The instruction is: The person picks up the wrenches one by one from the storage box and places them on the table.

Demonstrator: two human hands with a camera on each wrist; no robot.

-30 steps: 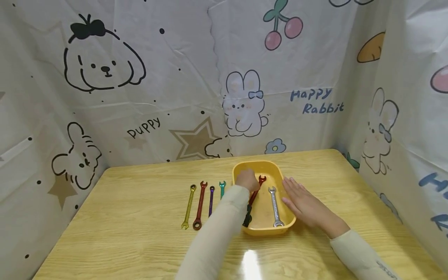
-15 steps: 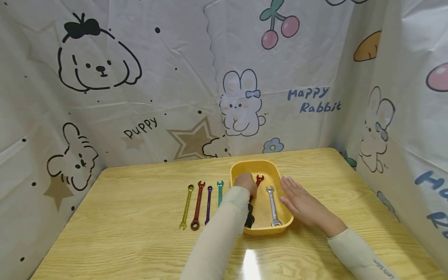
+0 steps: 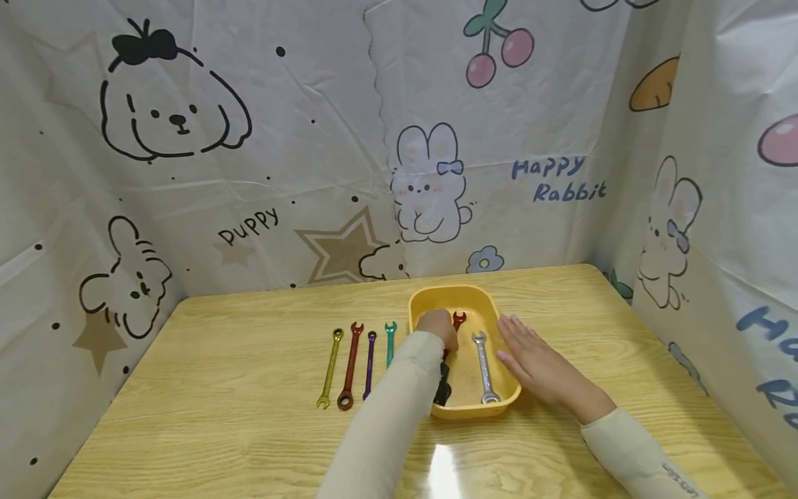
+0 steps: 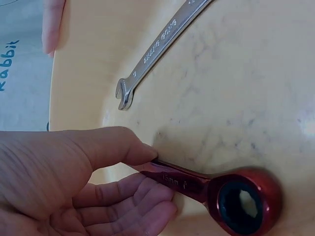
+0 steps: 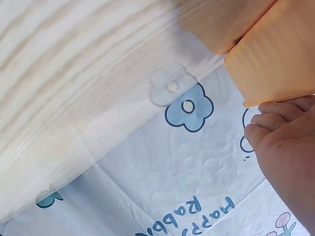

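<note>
In the head view, my left hand (image 3: 438, 328) reaches into a yellow plastic tray (image 3: 457, 414). It pinches the shank of a red ratcheting wrench (image 4: 173, 178) between thumb and fingers, as the left wrist view shows. The ring end looks dark in the head view, and the red open end sticks out beyond my hand. A silver wrench (image 3: 484, 367) lies to its right, on the tray floor. My right hand (image 3: 541, 362) rests with straight fingers along the tray's right side. In the right wrist view, that hand (image 5: 290, 132) touches the tray's rim.
Left of the tray, a yellow wrench (image 3: 330, 369), a dark red wrench (image 3: 350, 366), a purple wrench (image 3: 370, 364) and a teal wrench (image 3: 390, 343) lie in a row on the wooden table (image 3: 237, 388). My left sleeve partly covers the teal one. Printed curtains (image 3: 324, 138) surround the table.
The head view has shifted slightly. My left hand has moved a little toward the near end along the red wrench; my right hand stays against the tray.
</note>
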